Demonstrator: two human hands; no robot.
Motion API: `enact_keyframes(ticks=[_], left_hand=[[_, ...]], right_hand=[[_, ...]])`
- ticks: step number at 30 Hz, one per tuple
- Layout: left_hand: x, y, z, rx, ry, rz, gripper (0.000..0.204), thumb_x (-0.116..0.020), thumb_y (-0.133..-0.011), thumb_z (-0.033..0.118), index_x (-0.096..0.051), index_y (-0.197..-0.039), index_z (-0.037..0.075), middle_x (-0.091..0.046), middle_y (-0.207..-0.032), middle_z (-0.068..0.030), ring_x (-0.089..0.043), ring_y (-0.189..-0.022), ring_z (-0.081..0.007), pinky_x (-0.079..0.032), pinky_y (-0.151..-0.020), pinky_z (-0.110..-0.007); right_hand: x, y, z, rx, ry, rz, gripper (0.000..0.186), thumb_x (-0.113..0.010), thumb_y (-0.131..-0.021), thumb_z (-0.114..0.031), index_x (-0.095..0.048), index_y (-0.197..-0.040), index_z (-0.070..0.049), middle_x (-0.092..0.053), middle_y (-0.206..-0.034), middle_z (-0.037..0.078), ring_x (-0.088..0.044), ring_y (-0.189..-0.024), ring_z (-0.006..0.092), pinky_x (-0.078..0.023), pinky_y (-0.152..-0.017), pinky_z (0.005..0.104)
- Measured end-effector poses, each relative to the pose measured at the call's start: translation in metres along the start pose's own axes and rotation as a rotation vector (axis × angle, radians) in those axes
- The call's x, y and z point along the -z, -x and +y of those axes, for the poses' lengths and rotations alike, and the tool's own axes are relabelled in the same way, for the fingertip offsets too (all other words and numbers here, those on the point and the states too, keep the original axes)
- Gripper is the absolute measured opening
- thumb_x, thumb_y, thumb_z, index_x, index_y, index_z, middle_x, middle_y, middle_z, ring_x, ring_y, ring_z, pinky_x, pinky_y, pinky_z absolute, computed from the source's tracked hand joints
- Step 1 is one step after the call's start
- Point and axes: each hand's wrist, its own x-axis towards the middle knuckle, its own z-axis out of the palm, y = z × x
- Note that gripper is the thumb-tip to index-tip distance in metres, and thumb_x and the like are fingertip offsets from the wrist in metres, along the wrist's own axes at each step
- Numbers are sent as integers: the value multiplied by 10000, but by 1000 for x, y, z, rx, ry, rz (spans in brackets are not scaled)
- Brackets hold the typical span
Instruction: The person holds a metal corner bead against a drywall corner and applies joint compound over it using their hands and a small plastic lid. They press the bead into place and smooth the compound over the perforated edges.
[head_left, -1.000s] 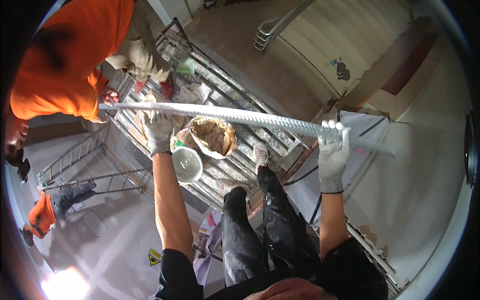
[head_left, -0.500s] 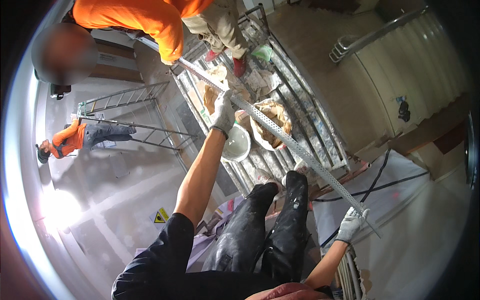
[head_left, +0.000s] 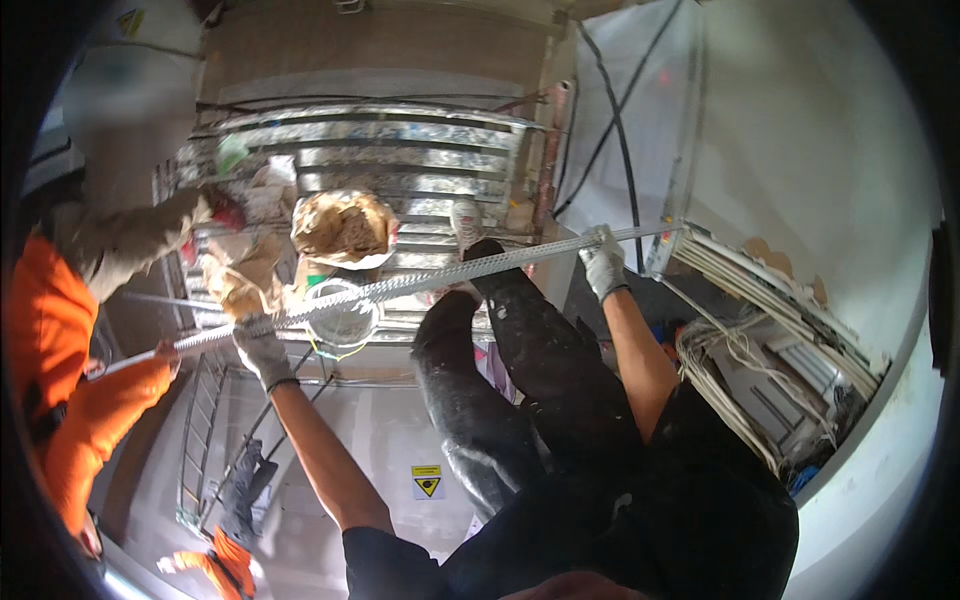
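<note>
You are steadying a long perforated strip (head_left: 430,280) between both hands; carrying or positioning it jointly seems to be the step in hand. Your left hand (head_left: 262,350) is curling around it (the fingers are blurring a little, so their exact wrap is hard to tell), and your right hand (head_left: 604,268) is closing over it near the right end, a short piece of strip showing beyond. Neither hand appears to be holding anything else. Past your left hand, a co-worker's hand (head_left: 168,357) is also touching the strip. Between your hands, the strip is passing above the bucket (head_left: 342,325) and your legs (head_left: 525,330), while the bag (head_left: 313,225) is standing on the platform (head_left: 430,130) beyond your left hand.

The next move is probably calling for matched motion with that co-worker, both your grips staying firm so that the strip isn't bowing or twisting, and for watching the free end beside the cables (head_left: 715,355) right of your right hand.

Compared with half a second ago, the strip is now rising toward your right hand instead of dropping toward it, though your view is turning too, so some of that shift is only apparent.
</note>
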Motion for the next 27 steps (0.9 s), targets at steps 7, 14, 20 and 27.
enact_keyframes(ticks=[7, 14, 20, 27], left_hand=[[48, -9, 30, 17, -190, 83, 199, -526, -1035, 211, -637, -996, 51, -688, -910, -57, -645, -788, -175, -525, -706, -302], [46, -27, 30, 260, -243, -1, 200, -519, -955, 118, -511, -755, 121, -466, -665, 12, -397, -544, -96, -304, -502, -231], [63, 8, 26, 160, -355, 17, 292, -472, -956, 96, -420, -678, 167, -362, -646, 30, -334, -552, -125, -310, -532, -271], [42, 101, -18, 242, -506, 52, 272, -463, -1008, 188, -499, -738, 178, -485, -707, 40, -466, -623, -110, -384, -565, -268]], right_hand=[[-70, 64, 21, -395, -254, 613, 227, -604, -1037, -346, -661, -1093, -133, -689, -1040, 12, -627, -999, 178, -453, -972, 431], [-17, 123, 61, -254, -402, 721, 207, -582, -1050, -297, -661, -1075, -107, -690, -1020, 36, -646, -1001, 204, -472, -978, 441], [53, 167, 85, -181, -403, 846, 183, -578, -1049, -230, -628, -955, -81, -662, -908, 37, -638, -827, 173, -532, -770, 327], [133, 172, 90, -220, -310, 899, 291, -516, -1072, -237, -596, -854, -63, -598, -733, 30, -541, -605, 146, -422, -540, 246]])
